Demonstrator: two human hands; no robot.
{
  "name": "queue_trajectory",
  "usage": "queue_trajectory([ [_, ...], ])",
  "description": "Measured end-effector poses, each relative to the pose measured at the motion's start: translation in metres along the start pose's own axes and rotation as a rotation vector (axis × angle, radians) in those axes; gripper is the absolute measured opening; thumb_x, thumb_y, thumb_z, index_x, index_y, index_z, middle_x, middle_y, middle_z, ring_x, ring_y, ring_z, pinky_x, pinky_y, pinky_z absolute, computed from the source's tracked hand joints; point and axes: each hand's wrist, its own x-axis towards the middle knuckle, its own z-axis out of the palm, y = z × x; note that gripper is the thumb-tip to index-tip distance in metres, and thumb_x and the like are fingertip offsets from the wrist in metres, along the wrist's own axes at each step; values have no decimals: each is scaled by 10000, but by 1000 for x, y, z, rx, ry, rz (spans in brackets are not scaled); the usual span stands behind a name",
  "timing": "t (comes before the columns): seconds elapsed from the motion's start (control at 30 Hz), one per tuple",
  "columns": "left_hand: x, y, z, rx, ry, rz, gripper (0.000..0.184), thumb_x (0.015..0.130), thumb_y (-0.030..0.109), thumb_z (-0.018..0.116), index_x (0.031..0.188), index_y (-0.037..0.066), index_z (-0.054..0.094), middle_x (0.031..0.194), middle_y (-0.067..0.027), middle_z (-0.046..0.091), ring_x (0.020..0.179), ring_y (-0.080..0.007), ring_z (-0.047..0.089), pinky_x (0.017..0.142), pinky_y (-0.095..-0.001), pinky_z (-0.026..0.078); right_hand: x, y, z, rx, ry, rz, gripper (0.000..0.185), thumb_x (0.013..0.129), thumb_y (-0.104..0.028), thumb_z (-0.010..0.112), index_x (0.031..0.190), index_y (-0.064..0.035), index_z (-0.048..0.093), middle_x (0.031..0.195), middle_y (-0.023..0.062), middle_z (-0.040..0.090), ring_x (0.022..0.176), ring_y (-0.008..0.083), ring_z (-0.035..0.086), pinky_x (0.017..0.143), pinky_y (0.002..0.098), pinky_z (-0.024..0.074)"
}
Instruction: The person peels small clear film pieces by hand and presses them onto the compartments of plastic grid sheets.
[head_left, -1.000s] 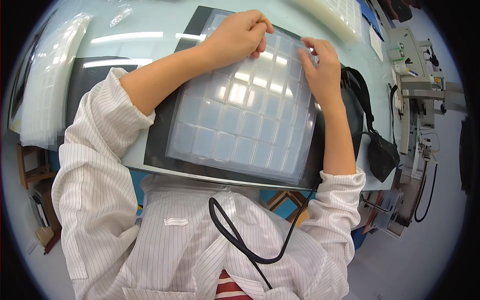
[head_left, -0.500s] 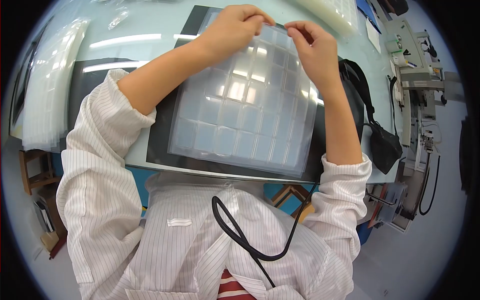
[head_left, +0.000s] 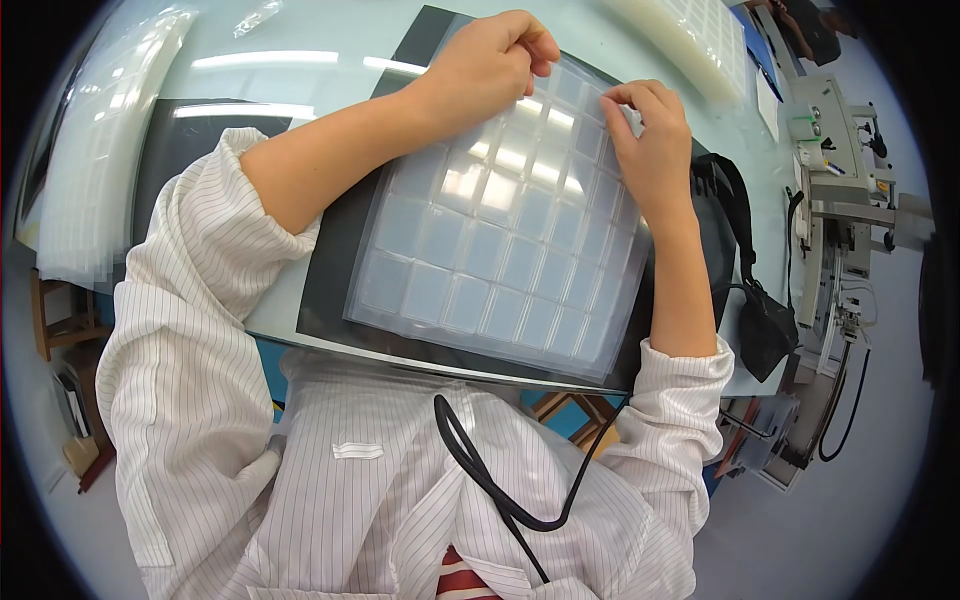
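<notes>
A clear plastic pocket sheet (head_left: 500, 255), divided into a grid of rectangular pockets, lies at a slant before me, apparently over other clear layers. Beneath it is a black mat (head_left: 335, 265). My left hand (head_left: 495, 65) is over the sheet's far edge, its fingers curled in; whatever they hold is hidden. At the far right corner, my right hand (head_left: 650, 135) has thumb and forefinger pinched together at the sheet's edge. Bright light reflections cover part of the pockets.
Stacked clear pocket sheets (head_left: 105, 170) stand at the left, with another translucent stack (head_left: 690, 40) at the far right. A black strapped pouch (head_left: 767, 330) lies near the table's right edge. A black cord (head_left: 480, 475) hangs before my shirt. Machinery (head_left: 835, 130) stands beyond.
My right hand has shifted down and to the right, away from my left hand. The left hand's fingers have curled in more. The whole view has turned slightly.
</notes>
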Motion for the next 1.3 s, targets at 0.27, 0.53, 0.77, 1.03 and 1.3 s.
queue_trajectory([
  [0.27, 1, -1, 1, 115, -22, 51, 336, 921, 59, 419, 1128, 14, 680, 875, -43, 650, 735, -123, 568, 697, -290, 479, 1, -3, 1, -73, 6, -65, 153, 904, -77, 702, 1047, -25, 722, 1002, 81, 699, 975, 269, 623, 878, 364, 503],
  [0.53, -4, 7, 3, 100, -39, 43, 285, 958, 125, 486, 1128, 8, 682, 870, -46, 653, 765, -124, 580, 708, -293, 481, 3, -4, 2, -94, 57, -123, 132, 921, -74, 705, 1041, -17, 706, 985, 59, 706, 887, 218, 631, 832, 347, 507],
  [0.77, -6, 21, -5, -79, -170, -42, 369, 983, 311, 614, 1165, -4, 677, 900, -50, 667, 748, -113, 591, 684, -284, 491, 20, -37, -6, 615, -41, 241, 178, 1000, -119, 663, 1089, 27, 713, 995, 50, 724, 953, 96, 661, 846, 235, 504],
  [1.03, 6, 12, -15, -201, 94, -266, 171, 1024, 60, 415, 1034, 2, 575, 795, -40, 593, 729, -109, 562, 640, -253, 480, 17, -19, 21, 12, 5, -39, 119, 917, -100, 702, 1008, -35, 744, 968, 83, 695, 903, 244, 628, 831, 351, 512],
  [1.3, 5, -7, -16, -188, 47, -86, 228, 978, 11, 419, 1145, -21, 571, 881, -40, 583, 711, -104, 538, 628, -247, 469, 16, -19, 18, 33, 21, -76, 88, 897, -80, 714, 965, -24, 718, 977, 70, 699, 955, 252, 625, 850, 361, 512],
])
